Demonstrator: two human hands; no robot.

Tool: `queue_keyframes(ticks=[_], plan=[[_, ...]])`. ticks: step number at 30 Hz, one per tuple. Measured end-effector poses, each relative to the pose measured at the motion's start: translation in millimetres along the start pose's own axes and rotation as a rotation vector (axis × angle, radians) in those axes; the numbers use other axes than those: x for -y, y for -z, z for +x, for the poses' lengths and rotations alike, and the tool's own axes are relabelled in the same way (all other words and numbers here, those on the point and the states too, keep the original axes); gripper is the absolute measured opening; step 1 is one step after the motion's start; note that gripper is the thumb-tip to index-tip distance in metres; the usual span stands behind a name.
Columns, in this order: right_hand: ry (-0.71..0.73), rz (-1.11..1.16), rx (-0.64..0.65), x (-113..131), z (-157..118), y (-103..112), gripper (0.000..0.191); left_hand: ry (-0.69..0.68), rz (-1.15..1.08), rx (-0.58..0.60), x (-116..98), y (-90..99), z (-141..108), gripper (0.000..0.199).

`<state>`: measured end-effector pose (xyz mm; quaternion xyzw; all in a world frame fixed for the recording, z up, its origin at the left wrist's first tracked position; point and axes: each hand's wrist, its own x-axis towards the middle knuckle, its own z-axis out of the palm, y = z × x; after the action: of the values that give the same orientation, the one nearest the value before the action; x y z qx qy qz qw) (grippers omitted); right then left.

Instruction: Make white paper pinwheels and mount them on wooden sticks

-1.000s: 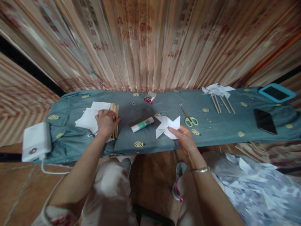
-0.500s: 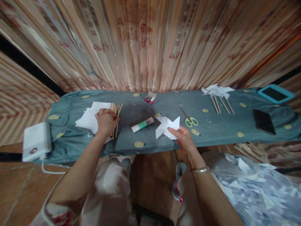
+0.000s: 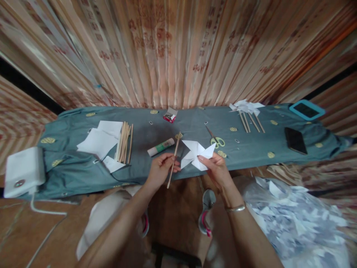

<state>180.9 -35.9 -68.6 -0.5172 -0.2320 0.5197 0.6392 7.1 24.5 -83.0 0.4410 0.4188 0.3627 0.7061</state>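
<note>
A thin wooden stick (image 3: pixel 176 149) is pinched in my left hand (image 3: pixel 163 168), tilted slightly, just left of the paper. My right hand (image 3: pixel 216 165) is closed on a white paper pinwheel (image 3: pixel 192 147), the thumb beside a small dark spot at its centre. Stick and pinwheel are apart. Left of my hands lie a bundle of wooden sticks (image 3: pixel 126 139) and several white paper sheets (image 3: pixel 97 143). A glue stick (image 3: pixel 161 147) rests behind my left hand. Green-handled scissors (image 3: pixel 216 141) lie behind my right hand.
A small red open box (image 3: pixel 170 115) stands near the cloth's back edge. Finished pinwheels on sticks (image 3: pixel 248 108), a black phone (image 3: pixel 295 140) and a blue-framed tablet (image 3: pixel 306 109) lie to the right. A white box with a cable (image 3: pixel 24 171) sits at left. A bag of paper pieces (image 3: pixel 295 219) stands lower right.
My left hand has moved right from the stick bundle to beside the pinwheel, carrying one stick. The right hand keeps hold of the pinwheel. The view has shifted slightly.
</note>
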Motion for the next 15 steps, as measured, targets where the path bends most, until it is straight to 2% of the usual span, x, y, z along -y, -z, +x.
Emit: queue_keyframes(ticks=[3, 6, 11, 15], plan=[[0.009, -0.005, 0.009, 2, -2, 5, 0.029, 0.1, -0.087, 0.028, 15, -18.5, 5, 0.047], [0.016, -0.001, -0.021, 4, -2, 11, 0.028, 0.144, -0.112, 0.08, 23, -27.5, 9, 0.042], [0.014, -0.046, -0.096, 6, -5, 18, 0.03, 0.211, -0.13, 0.118, 33, -32.8, 7, 0.042], [0.056, -0.208, -0.1, 8, -13, 22, 0.023, 0.243, -0.082, 0.156, 36, -31.8, -2, 0.05]])
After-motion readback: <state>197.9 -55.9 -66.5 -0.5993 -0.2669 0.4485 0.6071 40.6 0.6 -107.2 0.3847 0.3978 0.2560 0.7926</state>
